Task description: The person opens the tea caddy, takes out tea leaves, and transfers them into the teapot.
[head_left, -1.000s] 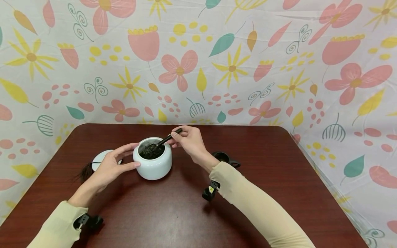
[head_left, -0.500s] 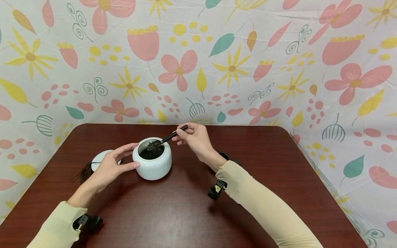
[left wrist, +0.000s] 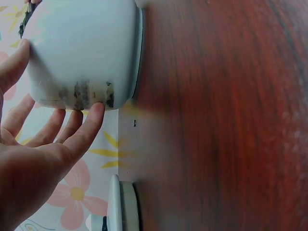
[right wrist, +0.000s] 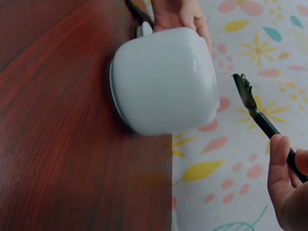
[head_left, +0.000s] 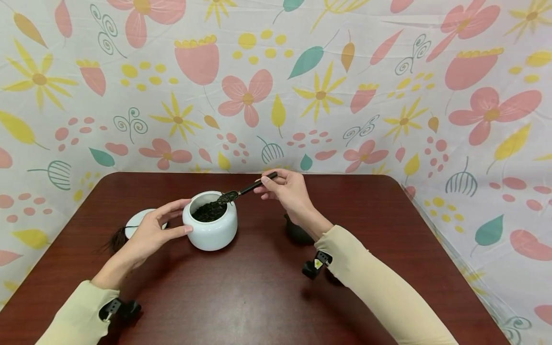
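Note:
A round white jar point(head_left: 211, 235) of dark tea leaves point(head_left: 207, 212) stands uncovered on the table. My left hand point(head_left: 151, 227) holds its left side, thumb in front and fingers behind; in the left wrist view the fingertips touch its wall. My right hand point(head_left: 286, 191) pinches the black handle of a tea scoop point(head_left: 228, 196). The scoop's bowl carries tea leaves and overlaps the jar's right rim in the head view. In the right wrist view the loaded scoop point(right wrist: 246, 94) is apart from the jar, beyond its mouth.
The jar's white lid point(head_left: 135, 221) lies left of the jar, partly behind my left hand, with a dark tassel point(head_left: 117, 239). A black pot point(head_left: 297, 233) stands under my right wrist, partly hidden. Another dark thing point(head_left: 334, 278) shows beside the right sleeve. A flowered cloth hangs behind the table.
My right hand has lifted the scoop from inside the jar, leaves on it, and moved it right to the rim. My left hand stays on the jar.

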`<state>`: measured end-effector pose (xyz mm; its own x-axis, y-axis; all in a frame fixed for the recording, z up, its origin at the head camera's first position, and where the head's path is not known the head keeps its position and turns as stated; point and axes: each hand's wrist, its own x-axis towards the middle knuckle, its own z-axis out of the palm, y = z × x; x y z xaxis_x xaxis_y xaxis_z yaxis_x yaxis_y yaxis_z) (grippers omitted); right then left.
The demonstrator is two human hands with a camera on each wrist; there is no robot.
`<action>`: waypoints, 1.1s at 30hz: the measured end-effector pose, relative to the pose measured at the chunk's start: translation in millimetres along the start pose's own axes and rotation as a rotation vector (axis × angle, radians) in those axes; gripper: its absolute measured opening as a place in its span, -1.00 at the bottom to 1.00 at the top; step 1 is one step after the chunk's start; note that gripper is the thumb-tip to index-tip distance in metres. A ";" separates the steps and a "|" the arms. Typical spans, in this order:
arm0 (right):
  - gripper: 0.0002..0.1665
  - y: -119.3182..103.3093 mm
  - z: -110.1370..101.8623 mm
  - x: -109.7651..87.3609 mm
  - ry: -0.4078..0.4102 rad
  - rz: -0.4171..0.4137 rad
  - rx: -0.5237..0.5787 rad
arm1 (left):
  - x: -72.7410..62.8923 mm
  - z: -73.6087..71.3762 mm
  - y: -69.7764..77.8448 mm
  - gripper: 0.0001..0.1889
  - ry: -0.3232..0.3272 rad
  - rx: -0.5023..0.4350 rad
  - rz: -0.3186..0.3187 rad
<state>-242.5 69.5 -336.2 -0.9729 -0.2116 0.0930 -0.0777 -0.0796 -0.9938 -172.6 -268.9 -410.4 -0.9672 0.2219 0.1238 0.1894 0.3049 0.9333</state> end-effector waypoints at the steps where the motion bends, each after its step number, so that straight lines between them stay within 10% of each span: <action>1: -0.83 -0.5 -3.2 -0.8 0.003 0.001 -0.004 | 0.0 0.0 0.1 -0.30 0.001 0.001 -0.001; 33: -0.74 1.1 -99.7 -29.5 0.133 0.024 -0.089 | -0.9 -0.6 -2.7 -0.31 -0.003 -0.015 0.000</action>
<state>-235.5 172.8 -346.0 -0.9945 -0.0815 0.0663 -0.0675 0.0115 -0.9977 -172.4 -270.5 -412.8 -0.9667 0.2244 0.1231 0.1870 0.2908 0.9384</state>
